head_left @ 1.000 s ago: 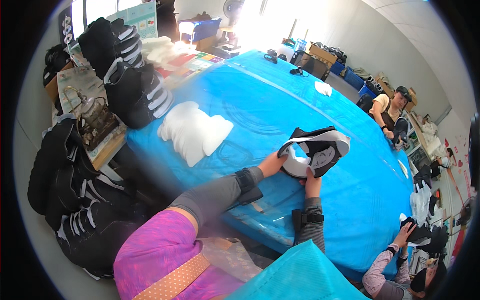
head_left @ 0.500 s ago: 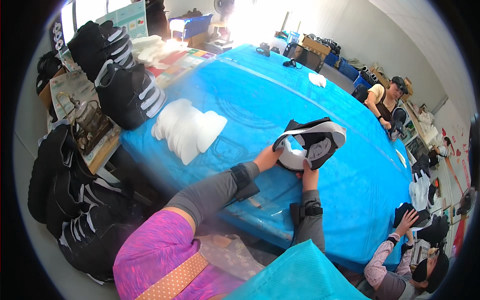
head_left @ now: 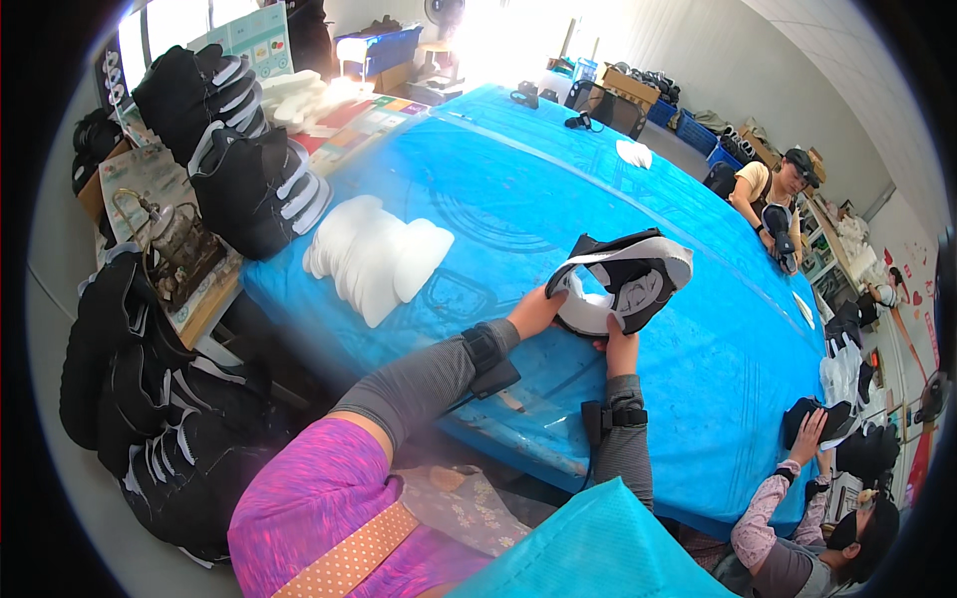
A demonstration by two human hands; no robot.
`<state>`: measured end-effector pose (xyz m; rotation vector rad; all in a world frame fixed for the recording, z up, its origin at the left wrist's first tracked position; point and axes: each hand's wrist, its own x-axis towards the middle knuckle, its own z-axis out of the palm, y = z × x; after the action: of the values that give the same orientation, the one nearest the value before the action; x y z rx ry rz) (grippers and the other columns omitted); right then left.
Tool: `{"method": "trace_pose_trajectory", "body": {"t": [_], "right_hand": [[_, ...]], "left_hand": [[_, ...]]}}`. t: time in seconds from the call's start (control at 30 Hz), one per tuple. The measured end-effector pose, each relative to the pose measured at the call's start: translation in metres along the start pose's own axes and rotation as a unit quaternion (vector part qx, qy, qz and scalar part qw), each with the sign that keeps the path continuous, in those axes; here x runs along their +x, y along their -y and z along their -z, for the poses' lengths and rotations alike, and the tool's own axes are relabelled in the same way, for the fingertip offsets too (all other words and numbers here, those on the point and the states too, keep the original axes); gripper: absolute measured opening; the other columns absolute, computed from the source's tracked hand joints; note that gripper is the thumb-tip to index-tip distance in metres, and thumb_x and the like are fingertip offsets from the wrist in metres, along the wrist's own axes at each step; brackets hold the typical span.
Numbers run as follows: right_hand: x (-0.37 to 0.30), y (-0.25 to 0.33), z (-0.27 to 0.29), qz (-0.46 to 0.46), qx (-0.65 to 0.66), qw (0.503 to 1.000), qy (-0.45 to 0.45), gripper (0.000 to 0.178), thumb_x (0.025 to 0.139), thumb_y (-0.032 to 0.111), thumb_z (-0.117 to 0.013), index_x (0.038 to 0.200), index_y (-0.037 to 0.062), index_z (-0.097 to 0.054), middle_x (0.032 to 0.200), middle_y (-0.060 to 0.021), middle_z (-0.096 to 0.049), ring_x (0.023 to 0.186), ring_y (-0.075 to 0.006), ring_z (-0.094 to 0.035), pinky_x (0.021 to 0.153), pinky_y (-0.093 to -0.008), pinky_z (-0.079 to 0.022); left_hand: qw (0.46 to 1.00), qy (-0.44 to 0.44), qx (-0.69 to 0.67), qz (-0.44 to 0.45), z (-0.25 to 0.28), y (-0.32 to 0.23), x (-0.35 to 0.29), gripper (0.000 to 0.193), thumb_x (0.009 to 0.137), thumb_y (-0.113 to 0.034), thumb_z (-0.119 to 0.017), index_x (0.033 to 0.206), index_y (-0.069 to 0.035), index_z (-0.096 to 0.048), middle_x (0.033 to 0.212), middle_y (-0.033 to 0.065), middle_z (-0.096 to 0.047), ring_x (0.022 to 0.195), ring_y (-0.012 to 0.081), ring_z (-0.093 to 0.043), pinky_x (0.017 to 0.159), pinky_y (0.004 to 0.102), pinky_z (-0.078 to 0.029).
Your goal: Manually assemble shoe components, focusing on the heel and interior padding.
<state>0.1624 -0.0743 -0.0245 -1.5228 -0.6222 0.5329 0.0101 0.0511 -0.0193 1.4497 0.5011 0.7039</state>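
A black and white shoe upper (head_left: 653,284) is held up over the table, its opening facing me and its white lining showing. My left hand (head_left: 536,311) grips its left edge, thumb on the inside. My right hand (head_left: 620,344) pinches the lower rim, with the thumb up against the white lining. Some of the fingers are hidden behind the upper. Left of it, a fanned pile of white shaped pads (head_left: 374,257) lies on the blue-covered table (head_left: 498,219), apart from both hands.
Stacked black shoe uppers (head_left: 249,189) stand at the left, with more (head_left: 189,448) below them. Beside these is an old metal machine (head_left: 169,244). Two people (head_left: 773,199) work along the right side. A few white pads (head_left: 634,153) lie at the far end.
Both hands keep their hold on the shoe upper, which has shifted only very slightly. At the right, the co-workers' hands and the shoes they handle have moved a little.
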Motion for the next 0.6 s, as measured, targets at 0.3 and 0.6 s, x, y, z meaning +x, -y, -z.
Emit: {"method": "trace_pose_trajectory", "body": {"t": [0.3,0.6], "right_hand": [[-0.003,0.006,0.0,0.005,-0.005,1.0,-0.007,0.032,0.086,0.024,-0.057,0.098,-0.006,-0.057,0.08,-0.0111,-0.061,0.047,-0.016,-0.055,0.039,-0.0248,-0.043],[-0.005,0.007,-0.002,0.003,-0.001,1.0,-0.005,0.032,0.086,0.024,-0.057,0.099,-0.0053,-0.058,0.082,-0.0105,-0.061,0.05,-0.016,-0.056,0.04,-0.0248,-0.044]], "left_hand": [[0.999,0.026,0.009,0.018,0.001,-0.005,-0.001,0.039,0.092,-0.029,-0.045,0.115,0.002,-0.049,0.098,0.0115,-0.059,0.081,0.0182,-0.059,0.062,0.0308,-0.052],[1.0,0.015,-0.017,0.007,0.0,0.003,0.002,0.036,0.092,-0.028,-0.044,0.111,0.002,-0.05,0.091,0.0106,-0.059,0.075,0.0175,-0.059,0.059,0.0307,-0.051]]}}
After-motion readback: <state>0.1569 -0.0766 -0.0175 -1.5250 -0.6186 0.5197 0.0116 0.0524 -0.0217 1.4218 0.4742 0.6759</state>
